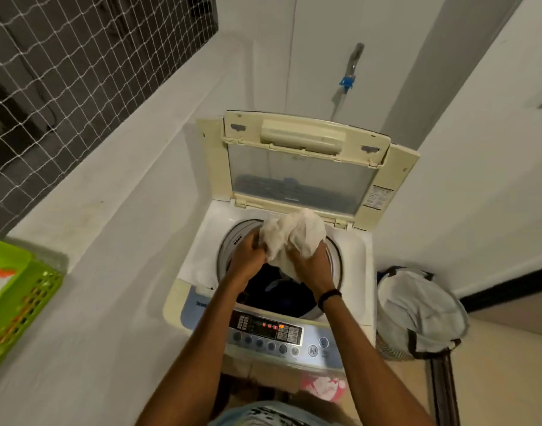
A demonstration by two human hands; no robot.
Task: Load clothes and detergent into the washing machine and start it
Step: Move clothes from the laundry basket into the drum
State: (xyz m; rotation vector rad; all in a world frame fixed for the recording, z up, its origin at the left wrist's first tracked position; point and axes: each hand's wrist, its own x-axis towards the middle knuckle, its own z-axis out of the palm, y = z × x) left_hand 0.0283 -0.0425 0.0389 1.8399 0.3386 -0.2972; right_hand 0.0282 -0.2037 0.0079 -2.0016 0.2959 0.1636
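Note:
A top-loading washing machine [360, 256] stands in front of me with its lid [297, 176] raised. Dark clothes [279, 292] lie in the drum. Over the drum opening I hold a bunched white cloth [297, 236]. My left hand [248, 256] grips its left side and my right hand [309, 261] grips its lower right. The control panel [266, 329] at the machine's front edge shows lit red digits.
A green plastic basket [20, 305] sits on the white ledge at the left. A laundry basket [420, 312] with a white liner stands on the floor to the right of the machine. A tap [352, 66] is on the wall behind. Netting covers the window at upper left.

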